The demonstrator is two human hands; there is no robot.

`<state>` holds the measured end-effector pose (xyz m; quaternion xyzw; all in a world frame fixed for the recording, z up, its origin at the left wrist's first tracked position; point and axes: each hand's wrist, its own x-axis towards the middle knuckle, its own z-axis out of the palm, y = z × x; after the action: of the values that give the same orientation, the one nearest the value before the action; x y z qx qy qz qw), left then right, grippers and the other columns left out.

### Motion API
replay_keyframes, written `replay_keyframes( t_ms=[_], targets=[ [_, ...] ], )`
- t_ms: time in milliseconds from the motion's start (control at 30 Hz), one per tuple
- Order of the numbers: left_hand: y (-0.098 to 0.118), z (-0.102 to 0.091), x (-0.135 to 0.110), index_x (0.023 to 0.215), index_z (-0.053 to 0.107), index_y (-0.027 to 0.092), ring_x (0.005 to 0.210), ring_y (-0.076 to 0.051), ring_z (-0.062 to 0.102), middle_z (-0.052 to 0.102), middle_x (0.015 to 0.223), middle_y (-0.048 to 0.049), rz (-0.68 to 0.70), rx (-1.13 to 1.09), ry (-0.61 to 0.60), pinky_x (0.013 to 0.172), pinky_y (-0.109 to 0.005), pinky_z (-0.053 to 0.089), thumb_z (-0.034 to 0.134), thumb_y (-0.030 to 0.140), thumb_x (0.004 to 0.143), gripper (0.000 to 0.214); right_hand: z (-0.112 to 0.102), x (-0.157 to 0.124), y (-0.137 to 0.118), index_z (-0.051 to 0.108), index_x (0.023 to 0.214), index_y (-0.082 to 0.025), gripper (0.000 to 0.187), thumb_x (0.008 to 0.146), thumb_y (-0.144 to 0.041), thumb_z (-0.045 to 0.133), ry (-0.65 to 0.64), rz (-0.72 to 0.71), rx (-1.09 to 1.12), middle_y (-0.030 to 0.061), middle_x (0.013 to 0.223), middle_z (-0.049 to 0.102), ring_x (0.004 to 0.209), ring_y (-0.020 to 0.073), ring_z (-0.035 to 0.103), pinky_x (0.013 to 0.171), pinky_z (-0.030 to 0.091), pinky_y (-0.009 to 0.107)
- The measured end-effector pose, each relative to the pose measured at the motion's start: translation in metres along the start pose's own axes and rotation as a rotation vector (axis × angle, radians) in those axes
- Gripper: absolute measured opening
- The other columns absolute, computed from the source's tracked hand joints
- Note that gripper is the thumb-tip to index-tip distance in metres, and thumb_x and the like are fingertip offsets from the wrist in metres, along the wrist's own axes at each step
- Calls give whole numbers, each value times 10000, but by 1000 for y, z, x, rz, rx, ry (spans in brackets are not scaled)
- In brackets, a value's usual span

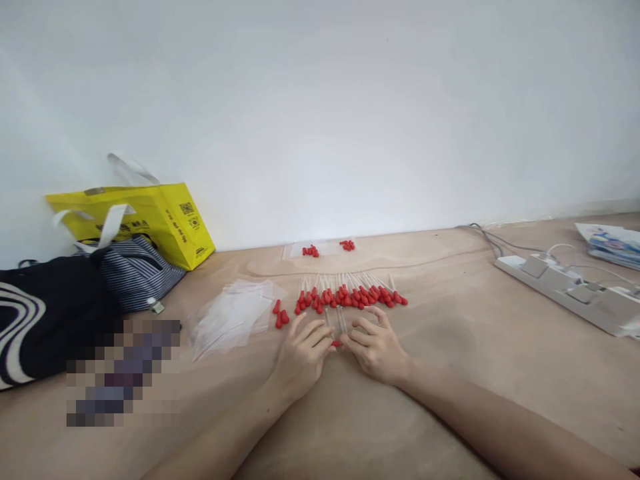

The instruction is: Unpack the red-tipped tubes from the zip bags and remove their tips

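Left hand: the left hand (pixel 305 348) is resting low over the wooden table (pixel 480 347), fingers bent and slightly spread at the clear tubes; I cannot tell whether it is pinching anything.
Right hand: the right hand (pixel 379 348) is facing it, index finger arching up, other fingertips lying beside the tubes; its grip is hiding too.
Clear tubes: at least 2 clear tubes (pixel 342 321) are lying between the hands, pointing away from the person.
Red bulb: 1 red bulb (pixel 337 344) is showing at the fingertips; whether a tube is sitting in it, I cannot tell.
Dropper row: red-bulbed droppers (pixel 345 295) are lying just beyond the hands, red ends facing the person.
Loose bulbs: 3 loose red bulbs (pixel 285 317) are lying left of the row, near the clear bags (pixel 233 317).
Step in hand: the hands are probably fitting or aligning tube and bulb.
Next move: it is likely calling for a steady, light hold on the tube, keeping its end in line with the bulb.
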<state>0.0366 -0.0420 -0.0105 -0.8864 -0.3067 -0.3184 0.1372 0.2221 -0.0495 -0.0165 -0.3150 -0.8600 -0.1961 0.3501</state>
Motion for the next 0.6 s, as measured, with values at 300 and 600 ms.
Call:
replay_keyframes(
  t_ms=[300,600],
  targets=[
    [0,-5,0,790,609,222,914,-161,551,661,858,3,-3,20,-5,953,-448,269,416,167,828,204,-1,-2,0,590,806,-225,202,819,-122,416,32,34,42,-28,564,572,761,137,515,926,205,438],
    [-6,-8,-4,755,603,218,877,-166,541,652,838,-8,-25,-10,-8,890,-402,341,388,163,836,236,-4,-5,4,589,799,-212,194,811,-120,419,28,61,27,-15,580,573,767,148,510,890,236,419]
  ],
)
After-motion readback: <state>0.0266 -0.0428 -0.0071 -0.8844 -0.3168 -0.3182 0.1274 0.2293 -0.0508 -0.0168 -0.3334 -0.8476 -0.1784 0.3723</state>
